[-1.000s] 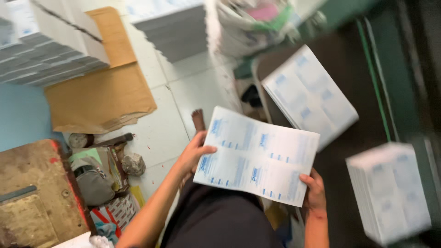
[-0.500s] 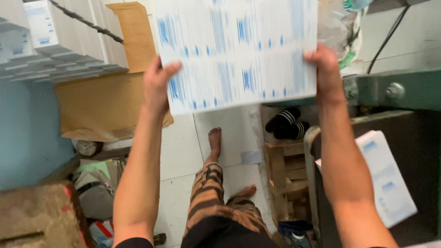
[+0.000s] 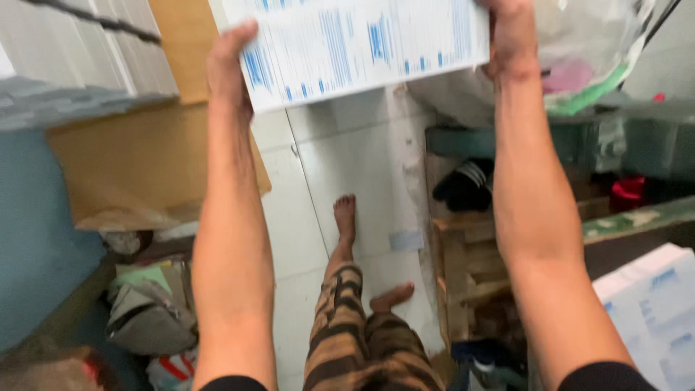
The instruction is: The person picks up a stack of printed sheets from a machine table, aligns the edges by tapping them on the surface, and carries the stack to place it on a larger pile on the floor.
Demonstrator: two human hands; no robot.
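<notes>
- Sheets [image 3: 362,47]: a flat stack of white printed paper with blue blocks, held far out in front of you at the top of the view, above the floor.
- Long axis: runs left to right, spanning from one hand to the other; the near edge tilts, lower on the left and higher on the right.
- Left hand [image 3: 230,69]: closed on the left short edge of the sheets, fingers wrapped over the near corner, arm stretched full length.
- Right hand [image 3: 510,40]: closed on the right short edge, partly cut off by the top of the view; arm equally stretched.
- Which is nearer: neither; both of your hands touch the sheets, one at each end, and the stack lies between them.
- Floor [image 3: 362,166]: white tiles well below the sheets, with your bare feet on it.
- Cardboard [image 3: 137,166]: brown sheet lying at far left, under your left arm.
- Second stack [image 3: 651,304]: similar printed paper on a surface at near right, well apart from the held sheets, beside your right forearm.
- Plastic bag [image 3: 579,65]: clear, crumpled, just right of the right hand.
</notes>
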